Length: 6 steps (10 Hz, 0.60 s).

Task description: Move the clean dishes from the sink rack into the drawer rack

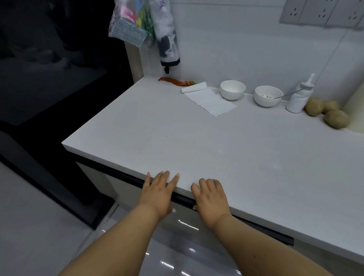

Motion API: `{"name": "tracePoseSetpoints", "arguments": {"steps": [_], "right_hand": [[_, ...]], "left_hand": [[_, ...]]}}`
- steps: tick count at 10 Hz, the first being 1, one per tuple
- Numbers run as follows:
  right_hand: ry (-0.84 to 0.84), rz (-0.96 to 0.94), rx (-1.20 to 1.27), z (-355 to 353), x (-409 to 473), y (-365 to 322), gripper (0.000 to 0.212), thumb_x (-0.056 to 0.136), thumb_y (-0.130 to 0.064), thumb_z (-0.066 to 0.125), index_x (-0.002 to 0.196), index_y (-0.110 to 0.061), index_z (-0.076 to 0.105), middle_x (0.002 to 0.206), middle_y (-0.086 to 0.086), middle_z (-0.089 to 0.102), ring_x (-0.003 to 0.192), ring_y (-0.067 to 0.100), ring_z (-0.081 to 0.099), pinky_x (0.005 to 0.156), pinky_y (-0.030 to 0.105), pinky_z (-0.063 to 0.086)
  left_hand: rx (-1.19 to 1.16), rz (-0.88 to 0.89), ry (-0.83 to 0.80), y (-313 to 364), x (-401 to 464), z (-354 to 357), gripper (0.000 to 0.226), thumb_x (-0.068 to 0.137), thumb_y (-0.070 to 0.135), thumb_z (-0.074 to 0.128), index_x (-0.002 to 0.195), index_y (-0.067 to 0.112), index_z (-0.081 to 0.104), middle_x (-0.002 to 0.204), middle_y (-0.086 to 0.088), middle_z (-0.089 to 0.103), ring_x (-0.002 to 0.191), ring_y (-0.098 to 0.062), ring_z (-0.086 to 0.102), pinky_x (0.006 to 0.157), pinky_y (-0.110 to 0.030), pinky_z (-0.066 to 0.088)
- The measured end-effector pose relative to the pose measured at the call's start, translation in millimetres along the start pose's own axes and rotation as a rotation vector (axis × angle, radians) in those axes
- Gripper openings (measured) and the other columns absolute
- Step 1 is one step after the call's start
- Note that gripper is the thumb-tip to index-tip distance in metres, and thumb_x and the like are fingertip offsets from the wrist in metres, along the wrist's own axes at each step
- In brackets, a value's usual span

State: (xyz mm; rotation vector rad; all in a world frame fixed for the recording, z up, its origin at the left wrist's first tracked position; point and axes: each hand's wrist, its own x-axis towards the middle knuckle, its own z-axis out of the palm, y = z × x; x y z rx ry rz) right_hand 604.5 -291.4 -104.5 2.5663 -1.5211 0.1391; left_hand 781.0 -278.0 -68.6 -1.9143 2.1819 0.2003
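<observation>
Bench (pixel 197 143): pale, flat top; front edge overhangs a dark recessed handle strip (pixel 184 196) above a glossy drawer front (pixel 191 245).

Left hand (pixel 157 191): palm down at the bench edge, fingers straight and spread, tips on the top surface. Grips nothing.

Right hand (pixel 210 198): just beside the left, apart from it; fingers flat over the edge, thumb tucked under by the strip. Likely placed there to pull the drawer out, which reads as the opening step; the drawer is shut.

Drawer rack: not visible; presumably behind the drawer front, directly under both hands.

Sink rack and clean dishes: outside the view.

Rear of bench, well apart from the hands: two white bowls (pixel 232 89), one with a spoon; a sheet of paper towel (pixel 209 100); a white squeeze bottle (pixel 298 98); potatoes (pixel 327 112).
</observation>
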Motion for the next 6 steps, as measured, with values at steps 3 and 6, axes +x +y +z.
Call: {"name": "tracePoseSetpoints", "arguments": {"steps": [3, 6], "right_hand": [[0.035, 0.006, 0.061, -10.1, -1.7, 1.7, 0.053, 0.065, -0.070, 0.057, 0.083, -0.020, 0.063, 0.080, -0.001, 0.056, 0.070, 0.020, 0.054, 0.070, 0.032, 0.044], [0.019, 0.175, 0.277, -53.1, 6.9, 21.2, 0.057, 0.091, -0.058, 0.042, 0.129, -0.016, 0.051, 0.123, 0.005, 0.053, 0.114, 0.025, 0.047, 0.097, 0.033, 0.037]], "left_hand": [[-0.099, -0.011, -0.049, -0.2, -3.8, -10.4, 0.090, 0.089, 0.055, 0.054, 0.154, 0.027, -0.003, 0.162, -0.005, -0.002, 0.149, -0.020, -0.006, 0.118, -0.051, -0.008], [-0.262, -0.055, 0.128, 3.1, -19.7, -54.4, 0.076, 0.095, 0.052, 0.044, 0.154, 0.026, 0.003, 0.162, -0.001, 0.008, 0.149, -0.019, 0.001, 0.119, -0.047, -0.006]]}}
